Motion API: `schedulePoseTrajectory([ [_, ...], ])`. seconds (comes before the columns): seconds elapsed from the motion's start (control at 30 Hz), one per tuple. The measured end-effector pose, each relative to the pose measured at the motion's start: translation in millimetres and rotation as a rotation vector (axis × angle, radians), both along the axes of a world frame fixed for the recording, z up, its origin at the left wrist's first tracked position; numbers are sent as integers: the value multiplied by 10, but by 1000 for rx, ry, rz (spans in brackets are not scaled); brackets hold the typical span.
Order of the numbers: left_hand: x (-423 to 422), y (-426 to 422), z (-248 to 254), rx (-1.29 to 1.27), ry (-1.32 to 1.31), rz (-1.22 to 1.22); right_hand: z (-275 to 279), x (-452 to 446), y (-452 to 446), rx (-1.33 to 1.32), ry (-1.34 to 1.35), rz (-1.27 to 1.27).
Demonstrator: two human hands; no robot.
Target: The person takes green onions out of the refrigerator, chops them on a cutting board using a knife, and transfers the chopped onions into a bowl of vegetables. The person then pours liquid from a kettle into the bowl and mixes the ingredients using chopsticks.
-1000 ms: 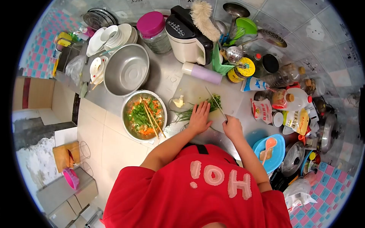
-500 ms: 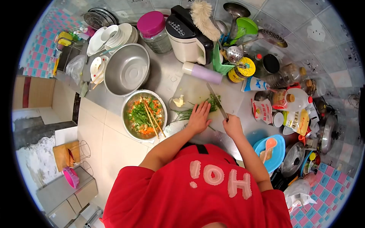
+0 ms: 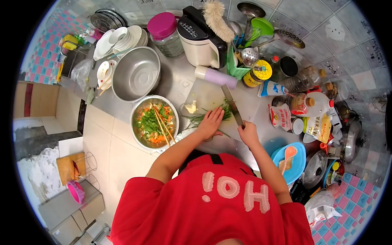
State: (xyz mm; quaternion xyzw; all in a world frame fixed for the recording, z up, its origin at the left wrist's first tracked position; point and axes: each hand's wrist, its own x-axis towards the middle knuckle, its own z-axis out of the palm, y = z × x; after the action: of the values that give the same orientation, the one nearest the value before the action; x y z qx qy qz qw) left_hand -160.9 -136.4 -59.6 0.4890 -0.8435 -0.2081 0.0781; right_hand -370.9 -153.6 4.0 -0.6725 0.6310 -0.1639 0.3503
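Observation:
My left hand point(image 3: 212, 121) presses on a bunch of green chives point(image 3: 196, 121), fingertips near the cut end. My right hand point(image 3: 248, 132) is closed round the handle of a kitchen knife point(image 3: 232, 105), whose blade stands just right of the greens. Both lie over a pale cutting board point(image 3: 200, 92). Chopped green bits lie by the blade, partly hidden by it. A small pale yellow piece point(image 3: 191, 107) rests on the board, left of my left hand. Farther left, a metal bowl point(image 3: 178, 122) holds chopped greens and orange shreds, with chopsticks point(image 3: 161, 124) across it.
A large steel basin point(image 3: 118, 83) stands behind the bowl. At the back are a purple-lidded jar point(image 3: 165, 38), a white-and-black appliance point(image 3: 200, 45) and a lilac bottle point(image 3: 216, 77). Bottles and packets crowd the right, near a blue basin point(image 3: 300, 159) with a pink spoon point(image 3: 290, 153).
The knife has tilted, so more of its blade face shows, and its tip has shifted slightly toward the back. My left hand has moved a little left along the chives.

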Motion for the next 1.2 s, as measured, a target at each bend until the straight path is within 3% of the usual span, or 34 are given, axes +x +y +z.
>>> schedulePoseTrajectory([
  [0.2, 7, -11, -171, -104, 34, 41, 130, -46, 52, 66, 3, -14],
  [0.43, -183, -68, -376, -272, 111, 319, 235, 80, 95, 135, 133, 34],
  [0.6, -272, -22, -453, -311, 94, 367, -245, 217, 24, 170, 242, 18],
  [0.7, -278, -14, -411, -253, 83, 372, -436, 266, -47, 69, 110, -26],
  [0.8, -312, 15, -380, -233, 82, 396, -326, 246, -61, 93, 31, -76],
  [1.0, -310, 27, -426, -248, 78, 407, 29, 145, -4, 231, 209, 100],
  [1.2, -308, 36, -464, -256, 87, 411, -418, 358, -22, 37, 89, 6],
])
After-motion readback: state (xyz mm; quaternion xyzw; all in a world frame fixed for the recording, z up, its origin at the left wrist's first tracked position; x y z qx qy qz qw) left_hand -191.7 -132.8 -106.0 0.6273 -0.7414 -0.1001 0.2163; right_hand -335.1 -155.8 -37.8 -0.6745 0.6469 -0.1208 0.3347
